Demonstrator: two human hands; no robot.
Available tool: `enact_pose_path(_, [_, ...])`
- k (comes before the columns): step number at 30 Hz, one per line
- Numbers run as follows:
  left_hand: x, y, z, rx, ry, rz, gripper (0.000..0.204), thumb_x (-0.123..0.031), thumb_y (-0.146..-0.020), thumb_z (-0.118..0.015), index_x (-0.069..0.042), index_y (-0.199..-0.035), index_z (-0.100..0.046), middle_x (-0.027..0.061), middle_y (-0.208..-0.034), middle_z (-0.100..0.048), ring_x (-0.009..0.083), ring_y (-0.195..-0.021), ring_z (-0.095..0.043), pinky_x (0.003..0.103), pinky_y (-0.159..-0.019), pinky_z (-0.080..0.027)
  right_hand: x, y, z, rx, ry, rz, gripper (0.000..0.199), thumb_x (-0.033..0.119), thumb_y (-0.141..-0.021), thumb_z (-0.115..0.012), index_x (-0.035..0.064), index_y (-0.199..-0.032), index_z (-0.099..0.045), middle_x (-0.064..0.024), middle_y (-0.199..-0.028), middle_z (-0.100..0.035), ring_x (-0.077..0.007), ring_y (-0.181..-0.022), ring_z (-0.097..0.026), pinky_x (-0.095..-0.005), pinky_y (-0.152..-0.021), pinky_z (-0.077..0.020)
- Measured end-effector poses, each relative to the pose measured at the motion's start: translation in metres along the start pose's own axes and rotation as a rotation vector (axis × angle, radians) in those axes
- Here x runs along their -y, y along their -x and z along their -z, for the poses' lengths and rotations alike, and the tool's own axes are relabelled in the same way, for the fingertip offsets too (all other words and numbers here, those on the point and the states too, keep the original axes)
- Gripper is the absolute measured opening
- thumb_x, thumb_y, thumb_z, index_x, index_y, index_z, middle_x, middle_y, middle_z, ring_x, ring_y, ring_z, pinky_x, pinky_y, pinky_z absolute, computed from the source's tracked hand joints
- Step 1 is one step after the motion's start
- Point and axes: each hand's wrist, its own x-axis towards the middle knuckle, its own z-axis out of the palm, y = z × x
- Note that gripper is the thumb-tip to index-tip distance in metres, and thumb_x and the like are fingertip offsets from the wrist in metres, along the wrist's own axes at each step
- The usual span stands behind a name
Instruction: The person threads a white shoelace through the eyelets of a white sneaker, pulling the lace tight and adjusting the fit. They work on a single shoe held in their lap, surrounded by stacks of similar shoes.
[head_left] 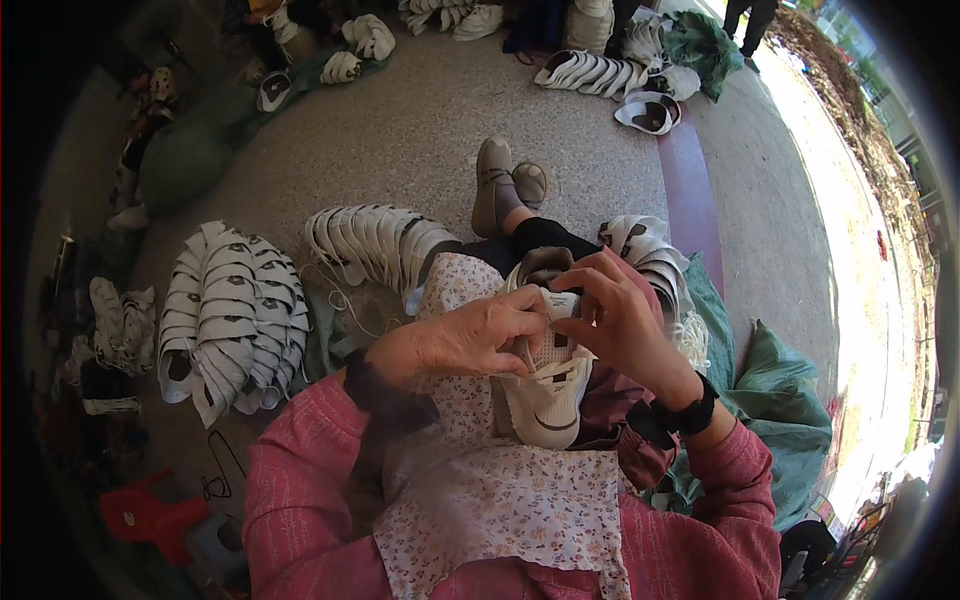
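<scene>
Several rows of nested white uppers (235,320) lie to the left and on the far side; one white shoe upper (550,410) is central, between the hands. The left hand (485,335) bends over its opening, the right hand (615,310) curls opposite; what either pinches, I cannot tell. Lacing seems underway; pulling a strand through would probably follow.

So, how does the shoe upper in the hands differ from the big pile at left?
The shoe upper is one piece; the pile is many uppers nested in rows. The shoe upper is over the lap, the pile on the floor. Both are whitish with dark details.
</scene>
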Motion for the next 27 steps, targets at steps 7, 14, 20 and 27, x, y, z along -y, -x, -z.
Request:
enact_pose_path(7, [0.013,0.001,-0.008,-0.094,-0.079,-0.077,0.023,-0.004,-0.075,-0.08,-0.003,-0.083,-0.058,0.0027,-0.102,-0.047,0.012,-0.087,-0.054,0.027,-0.069,-0.046,-0.029,0.02,-0.024,0.184,0.034,0.311,0.014,0.007,-0.079,-0.072,0.0066,-0.091,-0.067,-0.0089,-0.086,-0.057,-0.0256,-0.076,-0.063,-0.0375,-0.066,-0.0504])
enact_pose_path(14, [0.007,-0.002,-0.008,-0.09,-0.042,-0.005,0.025,-0.007,-0.072,-0.083,-0.005,-0.083,-0.06,0.0014,-0.097,-0.046,0.0119,-0.086,-0.051,0.027,-0.07,-0.045,-0.017,0.01,0.002,0.058,0.565,0.682,0.016,0.01,-0.073,-0.067,0.0088,-0.089,-0.065,-0.0064,-0.082,-0.054,-0.0255,-0.074,-0.059,-0.0369,-0.066,-0.0504])
enact_pose_path(20, [0.003,-0.006,-0.02,-0.123,-0.16,-0.039,0.019,-0.016,-0.071,-0.083,-0.008,-0.081,-0.069,0.0027,-0.09,-0.045,0.0195,-0.086,-0.052,0.032,-0.074,-0.044,-0.068,0.015,0.137,-0.397,0.102,-0.126,0.014,0.02,-0.095,-0.064,0.0062,-0.096,-0.067,0.0003,-0.078,-0.062,-0.0091,-0.064,-0.056,-0.0253,-0.057,-0.0439])
enact_pose_path(27, [-0.012,-0.011,-0.031,-0.164,-0.244,0.097,0.017,-0.016,-0.073,-0.082,-0.005,-0.079,-0.07,0.004,-0.089,-0.046,0.0202,-0.085,-0.051,0.033,-0.075,-0.044,-0.045,0.014,0.081,-0.083,-1.442,-0.204,0.023,0.022,-0.102,-0.043,0.0033,-0.097,-0.057,-0.0109,-0.097,-0.062,-0.0197,-0.079,-0.065,-0.0319,-0.071,-0.0524])
